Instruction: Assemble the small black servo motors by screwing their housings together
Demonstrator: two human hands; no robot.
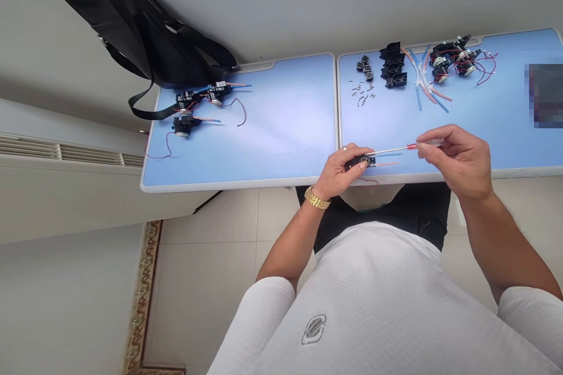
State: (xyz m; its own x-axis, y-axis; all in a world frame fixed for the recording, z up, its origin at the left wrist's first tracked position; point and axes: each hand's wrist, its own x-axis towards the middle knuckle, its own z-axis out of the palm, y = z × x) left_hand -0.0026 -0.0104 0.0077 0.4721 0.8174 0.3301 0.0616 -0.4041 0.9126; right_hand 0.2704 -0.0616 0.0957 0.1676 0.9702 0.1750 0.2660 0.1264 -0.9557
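My left hand is closed on a small black motor assembly at the front edge of the right-hand blue table. A blue tube and an orange tube stick out of the assembly to the right, and a thin red wire hangs below it. Between the thumb and fingers of my right hand is a screwdriver with a clear and red handle. Its thin shaft points left, and the tip meets the assembly beside my left fingers; the exact contact spot is too small to make out.
Small screws, round black parts, black housings, crossed tubes and wired assemblies lie along the back of the right table. More assemblies and a black bag are on the left table.
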